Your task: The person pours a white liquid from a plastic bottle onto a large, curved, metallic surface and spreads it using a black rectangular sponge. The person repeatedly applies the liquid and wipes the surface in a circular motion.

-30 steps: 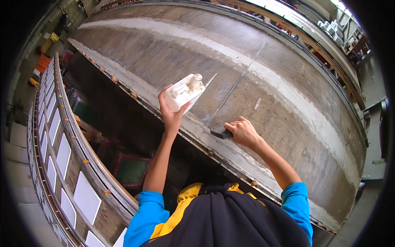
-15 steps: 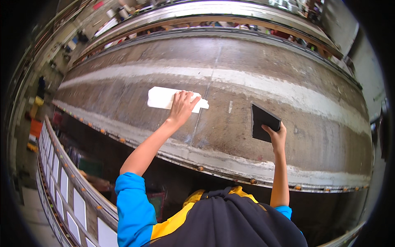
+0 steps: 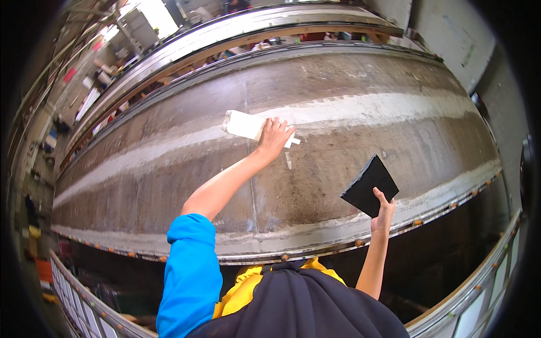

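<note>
My left hand is wrapped round a white plastic bottle, gripping it near its narrow end. The bottle lies tilted over the long worn table, its broad base to the left and its short white spout to the right. I cannot tell whether it touches the surface. My right hand holds a flat black square plate by its lower right corner, thumb on the top face and fingers mostly hidden behind. The plate is slanted above the near right part of the table, with a greyish, rough upper left edge.
Pale bands run along the brown-grey tabletop. Small orange-brown knobs line its near rail. Beyond stands another long table with a wooden side beam. Racks with white panels are at the lower left and lower right. A grey wall rises at right.
My view has turned. The left hand with the bottle has moved farther out and to the right over the pale band. The black plate has tilted and turned in my right hand.
</note>
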Demonstrator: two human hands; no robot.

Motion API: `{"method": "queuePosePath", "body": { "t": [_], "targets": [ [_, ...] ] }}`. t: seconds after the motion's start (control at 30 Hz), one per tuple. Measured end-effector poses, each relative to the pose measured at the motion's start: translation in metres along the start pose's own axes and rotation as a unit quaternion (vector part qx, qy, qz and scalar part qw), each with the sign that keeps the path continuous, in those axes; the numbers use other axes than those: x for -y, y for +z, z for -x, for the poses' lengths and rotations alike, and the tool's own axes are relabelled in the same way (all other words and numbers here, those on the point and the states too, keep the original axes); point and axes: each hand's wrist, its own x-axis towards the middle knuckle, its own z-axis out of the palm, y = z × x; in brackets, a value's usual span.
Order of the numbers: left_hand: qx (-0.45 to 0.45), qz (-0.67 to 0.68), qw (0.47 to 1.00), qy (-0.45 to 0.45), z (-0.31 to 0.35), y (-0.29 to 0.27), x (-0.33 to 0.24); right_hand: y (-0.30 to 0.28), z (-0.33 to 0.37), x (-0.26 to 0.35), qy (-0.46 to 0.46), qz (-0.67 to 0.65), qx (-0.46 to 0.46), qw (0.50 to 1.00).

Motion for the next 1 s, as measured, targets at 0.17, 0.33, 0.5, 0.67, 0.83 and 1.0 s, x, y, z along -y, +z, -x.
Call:
{"method": "queuePosePath", "body": {
  "t": [0.17, 0.33, 0.5, 0.67, 0.83, 1.0],
  "targets": [
    [-0.028, 0.075, 0.996, 0.028, -0.04, -0.022, -0.015, -0.008, 0.024, -0.018, -0.001, -0.079, -0.105, 0.991],
    [-0.01, 0.134, 0.984, 0.116, -0.01, -0.044, -0.062, -0.03, 0.033, -0.017, 0.007, -0.127, -0.144, 0.981],
    [-0.02, 0.165, 0.97, 0.176, 0.069, -0.051, -0.059, -0.011, 0.043, -0.011, -0.031, -0.081, -0.136, 0.987],
    [0.096, 0.102, 0.984, 0.111, 0.107, -0.047, -0.011, 0.008, 0.04, -0.027, -0.003, -0.073, -0.092, 0.993],
    [0.052, 0.044, 0.998, -0.007, 0.096, -0.002, 0.046, 0.039, 0.028, -0.04, -0.013, -0.016, -0.046, 0.999],
    [0.048, 0.155, 0.982, -0.095, 0.104, 0.006, 0.073, 0.072, -0.015, -0.035, -0.11, 0.191, 0.018, 0.975]
  ]
}}
